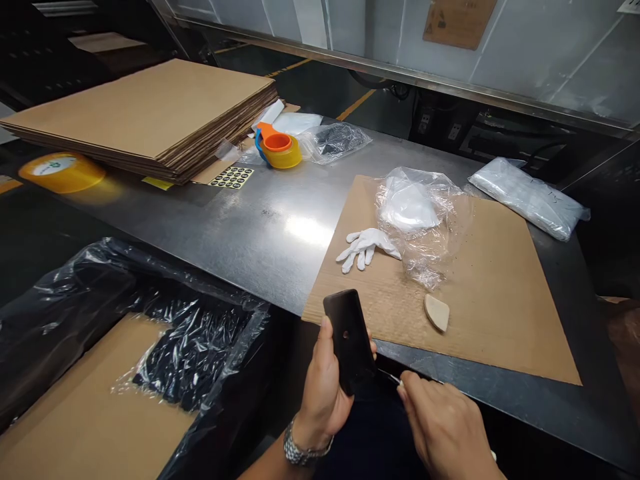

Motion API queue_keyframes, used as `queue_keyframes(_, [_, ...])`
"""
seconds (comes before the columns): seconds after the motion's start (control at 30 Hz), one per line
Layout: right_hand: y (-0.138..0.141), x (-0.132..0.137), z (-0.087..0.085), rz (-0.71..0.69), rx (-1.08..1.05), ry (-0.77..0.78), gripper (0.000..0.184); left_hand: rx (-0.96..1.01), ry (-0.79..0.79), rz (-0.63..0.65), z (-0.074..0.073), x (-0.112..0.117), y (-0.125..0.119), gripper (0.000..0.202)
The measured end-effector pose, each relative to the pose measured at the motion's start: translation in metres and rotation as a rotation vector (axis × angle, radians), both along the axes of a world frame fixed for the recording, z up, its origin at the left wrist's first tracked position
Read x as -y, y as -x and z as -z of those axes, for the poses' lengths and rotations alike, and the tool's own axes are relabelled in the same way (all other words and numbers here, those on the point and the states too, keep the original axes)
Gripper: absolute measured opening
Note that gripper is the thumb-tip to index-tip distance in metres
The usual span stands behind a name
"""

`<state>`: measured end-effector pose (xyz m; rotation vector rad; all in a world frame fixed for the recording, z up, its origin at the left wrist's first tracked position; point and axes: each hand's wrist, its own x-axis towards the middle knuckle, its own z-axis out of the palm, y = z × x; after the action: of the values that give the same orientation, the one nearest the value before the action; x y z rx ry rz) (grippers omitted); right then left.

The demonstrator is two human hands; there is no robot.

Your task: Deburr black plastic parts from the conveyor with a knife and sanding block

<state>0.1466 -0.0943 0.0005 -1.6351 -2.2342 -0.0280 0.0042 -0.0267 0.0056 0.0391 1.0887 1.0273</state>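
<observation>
Steel worktable (260,227): the largest item I log, running from far left to near right, with glare at its centre.

Stack of flat cardboard sheets (145,113): far left of the table, squared up, no print visible.

Open carton (85,413): near left, below the table edge, lined with black plastic film (190,347).

Single cardboard sheet (480,293): lies flat on the right half of the table and bears the small items below.

Clear plastic bags: one crumpled (425,220) on the sheet, one filled (530,197) at far right, one with dark contents (335,141) at the back.

Yellow tape roll (63,170): far left; its label carries a green mark I cannot read.

Tape dispenser (277,148): orange and blue, with a yellow roll, beside the stack.

Sticker sheet (231,177): rows of dark round labels, print too small to read.

White glove (364,245): flat on the sheet, touching the crumpled bag.

Black phone case (350,340): upright over the table's near edge, one round hole, no brand visible. My left hand (323,393) holds it, fingers wrapped round its lower half, a metal watch (300,453) at the wrist.

Right hand (445,427): just right of the case, fingers pinched on a thin tool (390,378) whose tip touches the case's edge.

Beige pad (437,312): small, rounded, loose on the sheet.
</observation>
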Motion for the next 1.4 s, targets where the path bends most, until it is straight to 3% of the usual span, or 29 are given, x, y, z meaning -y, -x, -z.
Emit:
queue_keyframes(0.47, [0.002,0.001,0.001,-0.01,0.09,0.095,0.034,-0.025,-0.008,0.063,0.002,0.003,0.001,0.048])
queue_keyframes(0.73, [0.002,0.004,0.008,0.008,0.113,0.191,0.039,-0.15,-0.141,0.103,0.01,0.006,-0.002,0.05])
queue_keyframes(0.83, [0.0,0.002,0.011,0.075,-0.11,0.462,0.04,-0.176,-0.222,0.103,0.012,0.008,-0.002,0.052])
queue_keyframes(0.9, [-0.001,0.0,0.014,0.1,-0.469,0.811,0.041,-0.148,-0.245,0.093,0.011,0.007,-0.002,0.055])
queue_keyframes(1.0, [-0.001,0.002,0.02,-0.02,-1.13,1.329,0.046,-0.07,-0.21,0.071,0.008,0.002,-0.002,0.055])
queue_keyframes(1.07, [-0.001,0.004,0.023,-0.114,-1.398,1.444,0.048,-0.001,-0.157,0.058,0.007,-0.001,-0.002,0.052])
queue_keyframes(1.13, [-0.007,0.005,0.022,-0.099,-1.474,1.393,0.046,0.084,-0.077,0.055,0.006,-0.005,-0.002,0.05])
queue_keyframes(1.2, [-0.021,0.002,0.021,0.04,-1.365,1.223,0.044,0.157,0.012,0.063,0.006,-0.008,-0.002,0.048])
queue_keyframes(1.27, [-0.043,-0.004,0.023,0.237,-1.062,0.927,0.04,0.224,0.065,0.089,0.006,-0.01,-0.003,0.046])
queue_keyframes(1.4, [-0.096,-0.019,0.042,0.571,-0.212,0.338,0.032,0.387,0.093,0.196,0.006,-0.009,-0.005,0.045])
